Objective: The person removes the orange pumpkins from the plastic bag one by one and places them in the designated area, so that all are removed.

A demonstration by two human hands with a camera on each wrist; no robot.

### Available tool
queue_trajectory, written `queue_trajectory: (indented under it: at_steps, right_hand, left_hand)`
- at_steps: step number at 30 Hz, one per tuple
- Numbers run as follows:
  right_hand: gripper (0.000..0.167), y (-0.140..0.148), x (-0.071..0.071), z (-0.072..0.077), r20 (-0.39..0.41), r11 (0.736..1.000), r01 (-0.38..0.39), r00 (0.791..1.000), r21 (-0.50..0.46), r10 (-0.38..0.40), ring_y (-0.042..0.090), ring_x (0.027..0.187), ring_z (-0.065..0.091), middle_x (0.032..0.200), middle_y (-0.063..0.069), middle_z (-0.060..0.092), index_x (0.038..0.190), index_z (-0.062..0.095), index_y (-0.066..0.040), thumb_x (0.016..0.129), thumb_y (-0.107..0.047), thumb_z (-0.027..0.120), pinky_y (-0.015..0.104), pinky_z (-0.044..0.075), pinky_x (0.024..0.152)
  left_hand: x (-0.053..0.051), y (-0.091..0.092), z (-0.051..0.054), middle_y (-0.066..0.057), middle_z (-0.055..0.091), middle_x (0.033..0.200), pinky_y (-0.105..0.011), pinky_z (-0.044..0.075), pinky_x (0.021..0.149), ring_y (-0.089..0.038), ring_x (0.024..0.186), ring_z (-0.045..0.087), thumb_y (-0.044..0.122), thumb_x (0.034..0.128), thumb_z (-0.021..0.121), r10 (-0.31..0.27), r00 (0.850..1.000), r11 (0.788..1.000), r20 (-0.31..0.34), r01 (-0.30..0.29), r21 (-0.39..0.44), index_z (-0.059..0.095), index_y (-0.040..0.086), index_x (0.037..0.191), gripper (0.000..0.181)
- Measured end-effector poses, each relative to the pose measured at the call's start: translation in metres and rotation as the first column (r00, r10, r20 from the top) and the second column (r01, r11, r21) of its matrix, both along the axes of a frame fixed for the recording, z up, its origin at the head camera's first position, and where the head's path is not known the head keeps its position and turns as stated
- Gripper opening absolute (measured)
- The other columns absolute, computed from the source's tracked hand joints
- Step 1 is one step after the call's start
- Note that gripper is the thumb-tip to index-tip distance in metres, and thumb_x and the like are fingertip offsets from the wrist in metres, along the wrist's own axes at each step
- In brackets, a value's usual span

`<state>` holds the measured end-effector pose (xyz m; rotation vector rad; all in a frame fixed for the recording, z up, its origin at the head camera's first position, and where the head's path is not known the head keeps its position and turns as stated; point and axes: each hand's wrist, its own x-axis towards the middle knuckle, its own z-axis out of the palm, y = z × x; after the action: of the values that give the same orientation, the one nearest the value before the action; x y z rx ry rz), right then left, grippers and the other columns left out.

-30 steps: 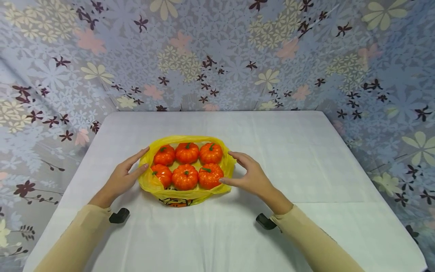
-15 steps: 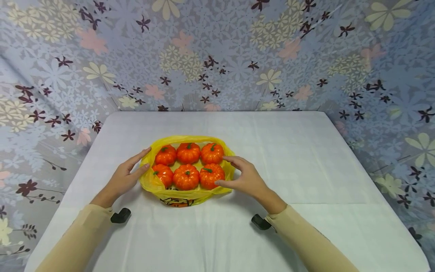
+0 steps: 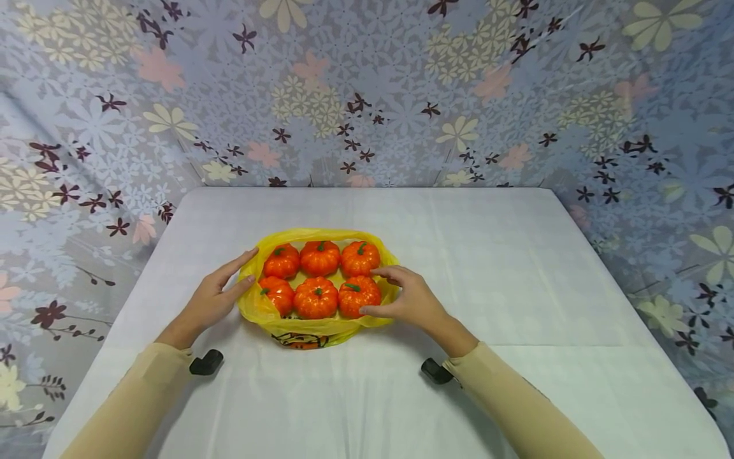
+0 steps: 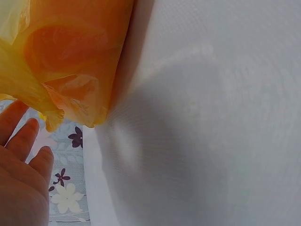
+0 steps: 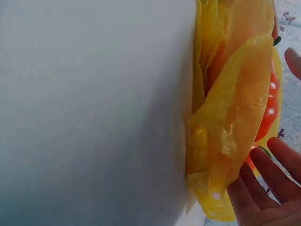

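Observation:
A yellow plastic bag [image 3: 255, 310] lies with its mouth spread wide on the table, printed in black and orange at the front. Inside sit several small orange pumpkins in two rows; among them are a front right pumpkin [image 3: 358, 298] and a back right pumpkin [image 3: 360, 257]. My left hand [image 3: 213, 296] touches the bag's left rim, fingers and thumb apart. On the other side my right hand [image 3: 415, 299] reaches over the right rim, thumb and fingertips spread beside the front right pumpkin. In the right wrist view, its relaxed fingers [image 5: 277, 181] lie against the bag's outside and edge.
A white cloth covers the table [image 3: 487, 255]. Behind and beside it hangs a flowered curtain [image 3: 367, 95]. Black wrist cameras, such as the right one [image 3: 436, 371], stick out below the sleeves.
My right hand has moved left, from outside the right rim to over it, closer to the front right pumpkin. The left hand stays at the left rim.

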<state>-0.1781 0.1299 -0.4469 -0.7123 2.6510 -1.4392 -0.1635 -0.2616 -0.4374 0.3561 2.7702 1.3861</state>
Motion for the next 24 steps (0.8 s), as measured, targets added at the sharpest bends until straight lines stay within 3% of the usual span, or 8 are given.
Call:
queue_trajectory:
  at_steps: [13, 19, 24]
  right_hand:
    - [0.081, -0.0058, -0.0025, -0.0046, 0.066, 0.995, 0.035, 0.997, 0.09, -0.041, 0.026, 0.114, 0.059, 0.129, 0.006, 0.064, 0.131, 0.065, -0.008, 0.064, -0.043, 0.096, 0.041, 0.051, 0.099]
    - [0.087, -0.0079, -0.0005, -0.0042, 0.098, 0.99, 0.038, 0.994, 0.135, -0.052, 0.026, 0.119, 0.056, 0.133, 0.009, 0.061, 0.135, 0.062, -0.007, 0.064, -0.044, 0.095, 0.043, 0.049, 0.102]
    - [0.086, -0.0095, -0.0006, -0.0054, 0.075, 0.986, 0.026, 0.996, 0.163, -0.039, 0.026, 0.124, 0.055, 0.134, 0.009, 0.061, 0.135, 0.063, -0.006, 0.065, -0.045, 0.095, 0.044, 0.047, 0.104]
  left_hand:
    - [-0.0007, -0.0009, -0.0016, -0.012, 0.033, 0.161, -0.065, 0.018, 0.116, -0.038, 0.148, 0.025, 0.028, 0.1041, 0.057, -0.004, 1.0, 1.0, 0.001, 0.004, 0.015, 0.04, 0.02, 0.157, 0.056]
    - [-0.0017, -0.0016, -0.0054, -0.012, 0.033, 0.16, -0.066, 0.017, 0.116, -0.037, 0.149, 0.024, 0.03, 0.1044, 0.056, -0.008, 1.0, 1.0, -0.003, 0.008, 0.026, 0.04, 0.019, 0.157, 0.056]
    - [-0.0015, -0.0016, -0.0065, -0.012, 0.032, 0.161, -0.066, 0.017, 0.116, -0.038, 0.149, 0.024, 0.03, 0.1046, 0.056, -0.007, 1.0, 1.0, -0.001, 0.007, 0.027, 0.04, 0.019, 0.157, 0.056]
